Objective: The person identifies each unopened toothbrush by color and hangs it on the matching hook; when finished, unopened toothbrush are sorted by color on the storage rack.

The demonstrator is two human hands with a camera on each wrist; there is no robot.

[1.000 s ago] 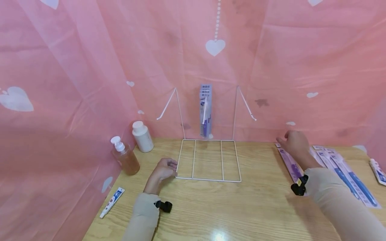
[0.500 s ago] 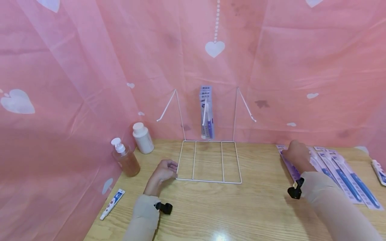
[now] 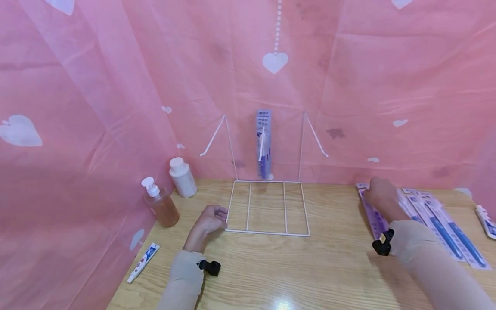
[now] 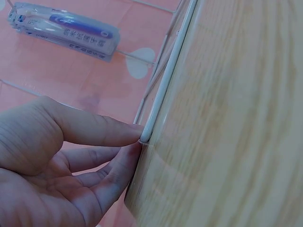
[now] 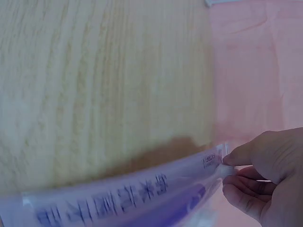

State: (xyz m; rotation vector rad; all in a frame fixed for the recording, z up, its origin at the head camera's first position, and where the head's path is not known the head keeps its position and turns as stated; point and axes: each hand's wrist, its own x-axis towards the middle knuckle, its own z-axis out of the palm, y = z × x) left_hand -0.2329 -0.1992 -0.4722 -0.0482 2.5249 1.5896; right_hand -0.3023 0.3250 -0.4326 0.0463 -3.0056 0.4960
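A white wire display rack (image 3: 267, 233) stands on the table, its base flat and its hooks raised. At the base's front left corner my left hand (image 3: 211, 218) pinches the wire between thumb and finger, as the left wrist view shows up close. Several packaged toothbrushes (image 3: 264, 168) hang on the middle hook; the two side hooks are bare. Over on the right, my right hand (image 3: 382, 198) pinches the far end of a purple toothbrush package (image 5: 142, 194). Its near end reaches toward me beside the forearm, partly hidden in the head view.
Blue toothbrush packages (image 3: 451, 228) lie to the right of my right hand, partly under the sleeve. A pump bottle (image 3: 164, 209), a white bottle (image 3: 183, 178) and a toothpaste tube (image 3: 143, 262) are on the left. Another tube (image 3: 485, 220) lies far right. Pink cloth (image 3: 368, 86) hangs behind.
My right hand has come down and taken hold of the purple package's far end. The hanging packages swung slightly and settled back. My left hand has stayed on the rack corner.
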